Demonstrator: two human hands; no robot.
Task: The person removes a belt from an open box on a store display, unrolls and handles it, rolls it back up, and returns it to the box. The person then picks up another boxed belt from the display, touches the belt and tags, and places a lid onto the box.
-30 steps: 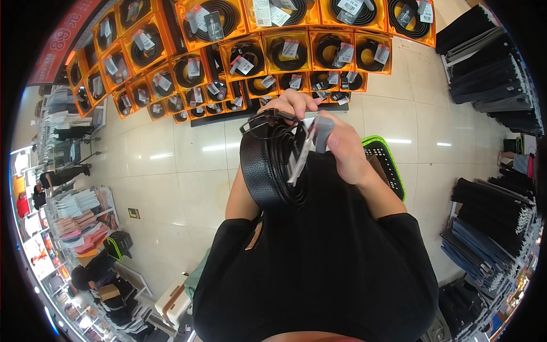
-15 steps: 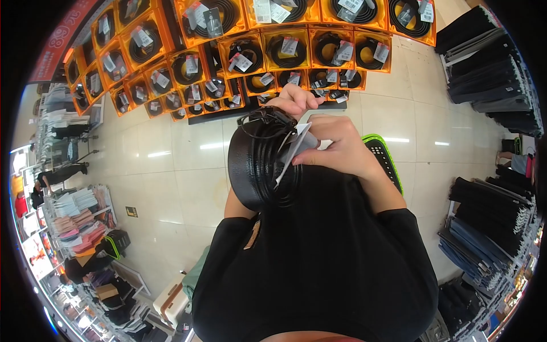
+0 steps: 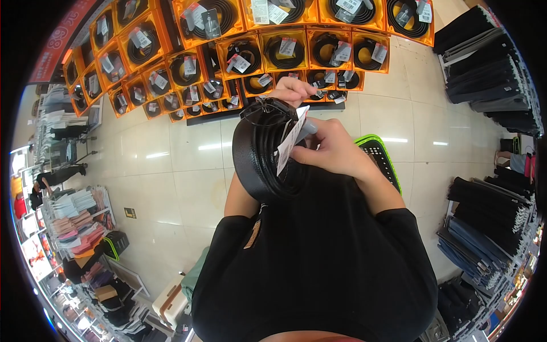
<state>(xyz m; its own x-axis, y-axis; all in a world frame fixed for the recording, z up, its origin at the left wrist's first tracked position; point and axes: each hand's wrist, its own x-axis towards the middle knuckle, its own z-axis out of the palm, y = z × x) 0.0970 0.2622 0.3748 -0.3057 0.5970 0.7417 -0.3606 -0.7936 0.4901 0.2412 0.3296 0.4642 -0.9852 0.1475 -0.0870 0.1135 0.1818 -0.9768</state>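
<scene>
Floor: pale, glossy tiles [image 3: 188, 194]
Light: white streaks [image 3: 214, 146] reflected underfoot
Ahead: orange boxes [image 3: 260, 52] in tiers
Upper left: red sign [image 3: 64, 37], white characters
Left: folded clothes [image 3: 78, 219] in stacks
Right: dark trousers [image 3: 483, 200] hanging in rows

Both my arms reach forward from my body, elbows bent, and my two hands come close together in front of my chest without touching. My left forearm [image 3: 240, 196] runs up and forward, its wrist hidden; my left hand [image 3: 293, 91] is the farther out, fingers loosely curled and pointing to my right, much of the palm out of sight. My right forearm [image 3: 380, 187] angles inward, wrist nearly straight, and my right hand [image 3: 335, 149] pinches, thumb [image 3: 305, 155] stretched left, index finger bent above it.
</scene>
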